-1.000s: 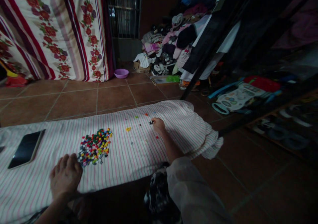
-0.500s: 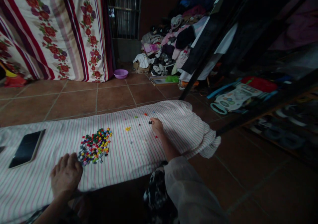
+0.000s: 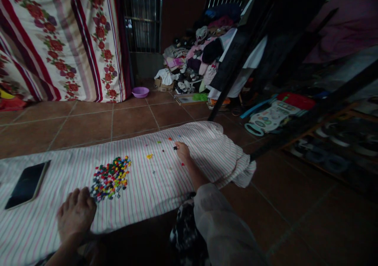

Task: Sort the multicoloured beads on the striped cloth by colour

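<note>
Small multicoloured pieces, like beads or tiny blocks (image 3: 110, 177), lie in a loose pile on a striped cloth (image 3: 141, 201). Beside the pile's near left edge, my left hand (image 3: 76, 211) rests palm down on the cloth, its fingers lying flat and slightly bent. My right hand (image 3: 183, 151) is farther out, with fingertips pinched together at a small cluster of black pieces (image 3: 175, 148); exactly what sits between them is partly hidden. Around it lie a yellow cluster (image 3: 149, 156), an orange piece (image 3: 169, 139), a green piece (image 3: 158, 142) and a red piece (image 3: 182, 164).
A phone (image 3: 28, 185) lies on the cloth at the left. Beyond, on the tiled floor, are a purple basin (image 3: 140, 92) and a heap of clothes (image 3: 203, 53). A dark slanted post (image 3: 226, 91) and a toy panel (image 3: 267, 116) stand to the right.
The view has shifted slightly, moving the scene a little left and down. My right hand stays at the black cluster, and my left hand still rests by the pile.
</note>
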Action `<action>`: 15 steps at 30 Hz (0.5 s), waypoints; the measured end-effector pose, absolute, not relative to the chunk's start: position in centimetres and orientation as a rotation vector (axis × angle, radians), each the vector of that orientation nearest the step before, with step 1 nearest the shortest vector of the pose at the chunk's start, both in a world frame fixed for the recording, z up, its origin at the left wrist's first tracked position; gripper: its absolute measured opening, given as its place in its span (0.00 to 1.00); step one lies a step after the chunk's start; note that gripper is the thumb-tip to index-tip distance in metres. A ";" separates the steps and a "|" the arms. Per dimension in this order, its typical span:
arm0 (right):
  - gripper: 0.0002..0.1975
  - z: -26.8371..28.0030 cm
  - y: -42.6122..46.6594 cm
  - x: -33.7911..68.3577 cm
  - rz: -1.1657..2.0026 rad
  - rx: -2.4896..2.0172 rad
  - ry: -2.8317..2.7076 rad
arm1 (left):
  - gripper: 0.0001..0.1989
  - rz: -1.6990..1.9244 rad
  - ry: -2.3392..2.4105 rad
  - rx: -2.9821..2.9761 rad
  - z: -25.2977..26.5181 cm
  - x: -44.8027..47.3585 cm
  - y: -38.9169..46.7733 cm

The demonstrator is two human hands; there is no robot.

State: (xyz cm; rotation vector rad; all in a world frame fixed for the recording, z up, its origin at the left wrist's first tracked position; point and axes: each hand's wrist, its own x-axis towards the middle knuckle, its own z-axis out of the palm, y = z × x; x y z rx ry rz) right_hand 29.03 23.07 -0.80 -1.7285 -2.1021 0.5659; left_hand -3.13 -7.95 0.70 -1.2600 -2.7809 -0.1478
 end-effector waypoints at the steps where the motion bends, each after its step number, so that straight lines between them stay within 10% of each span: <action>1: 0.25 -0.5 22.9 29.0 0.556 -1.747 -2.113 | 0.25 -0.155 -2.780 -1.257 0.7 -3.1 -7.9; 15: 0.18 4.3 11.9 17.4 0.662 -1.159 -2.348 | 0.25 -0.205 -2.750 -1.268 0.8 -2.9 -8.0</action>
